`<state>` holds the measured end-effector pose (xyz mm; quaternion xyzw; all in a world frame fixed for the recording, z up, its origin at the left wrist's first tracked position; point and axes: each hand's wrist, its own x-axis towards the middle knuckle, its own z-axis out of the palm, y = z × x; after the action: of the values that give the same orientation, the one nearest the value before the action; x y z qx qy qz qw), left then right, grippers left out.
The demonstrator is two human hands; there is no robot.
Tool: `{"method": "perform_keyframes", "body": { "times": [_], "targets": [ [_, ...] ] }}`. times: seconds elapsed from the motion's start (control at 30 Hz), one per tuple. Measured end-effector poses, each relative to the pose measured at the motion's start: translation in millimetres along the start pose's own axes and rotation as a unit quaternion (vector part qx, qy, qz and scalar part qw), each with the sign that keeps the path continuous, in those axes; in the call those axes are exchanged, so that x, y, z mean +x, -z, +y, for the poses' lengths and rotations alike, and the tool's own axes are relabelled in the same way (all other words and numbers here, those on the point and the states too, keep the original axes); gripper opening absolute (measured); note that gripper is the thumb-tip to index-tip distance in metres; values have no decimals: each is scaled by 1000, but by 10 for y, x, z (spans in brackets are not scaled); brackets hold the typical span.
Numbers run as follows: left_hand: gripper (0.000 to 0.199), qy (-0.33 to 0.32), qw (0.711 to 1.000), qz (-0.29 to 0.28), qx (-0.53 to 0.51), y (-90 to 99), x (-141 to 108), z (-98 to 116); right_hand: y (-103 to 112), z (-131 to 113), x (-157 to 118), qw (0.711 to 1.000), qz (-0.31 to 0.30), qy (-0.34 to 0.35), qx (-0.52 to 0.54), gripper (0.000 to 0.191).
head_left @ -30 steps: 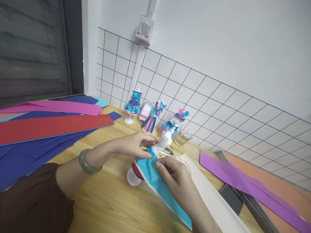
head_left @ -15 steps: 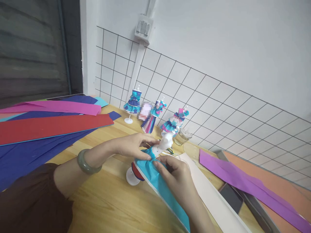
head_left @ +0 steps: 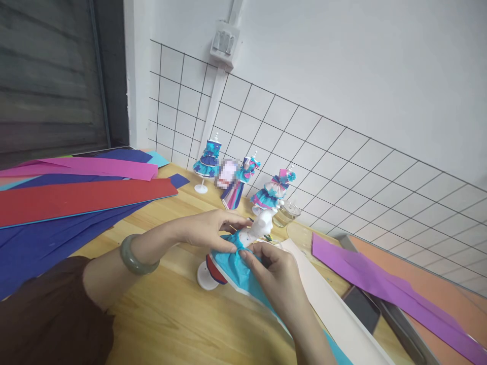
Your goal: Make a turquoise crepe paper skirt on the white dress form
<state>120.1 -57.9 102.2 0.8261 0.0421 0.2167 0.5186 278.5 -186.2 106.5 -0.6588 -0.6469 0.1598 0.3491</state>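
Note:
A small white mannequin (head_left: 263, 223) leans to the upper right, its round white base (head_left: 206, 276) low at the left. Blue paper (head_left: 241, 271) with a white edge is gathered around its waist, over a red layer (head_left: 215, 269). My left hand (head_left: 213, 228) is closed around the mannequin's waist, the thumb pressing on the blue paper. My right hand (head_left: 272, 266) pinches a fold of that paper beside the left thumb. The rest of the strip passes beneath my right wrist.
Three dressed mannequins (head_left: 208, 159) and a glass (head_left: 286, 214) stand by the wire grid. Red (head_left: 87, 200), pink and dark blue paper lies left. White (head_left: 327, 299) and purple paper (head_left: 380, 284), a phone (head_left: 362, 308) and a grey-edged tray lie right.
The blue strip has swung to the right under my right wrist and is more gathered at the waist. The mannequin's top has shifted slightly right.

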Motion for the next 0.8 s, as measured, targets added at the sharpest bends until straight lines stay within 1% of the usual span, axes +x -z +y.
{"method": "perform_keyframes", "body": {
  "times": [0.07,0.23,0.37,0.5,0.63,0.73,0.8],
  "targets": [
    [58,-1,1000,-5,1,-1,1,13,1,3,3,1000,1,-2,2,26],
    [47,-5,1000,-7,14,-10,0,43,-1,1,11,1000,-1,-7,9,29],
    [46,-19,999,-17,24,-7,-3,58,3,-3,5,1000,-4,-19,10,29],
    [40,-22,999,-29,31,7,1,77,10,-3,-8,1000,-1,-17,-1,30],
    [38,-14,999,-12,33,-7,9,83,0,6,4,1000,12,-15,-20,29],
    [37,-6,999,5,47,-28,10,85,-10,11,10,1000,19,4,-23,28],
    [37,-8,999,7,49,-32,8,85,-10,9,3,999,21,12,-22,28]
  ]
}}
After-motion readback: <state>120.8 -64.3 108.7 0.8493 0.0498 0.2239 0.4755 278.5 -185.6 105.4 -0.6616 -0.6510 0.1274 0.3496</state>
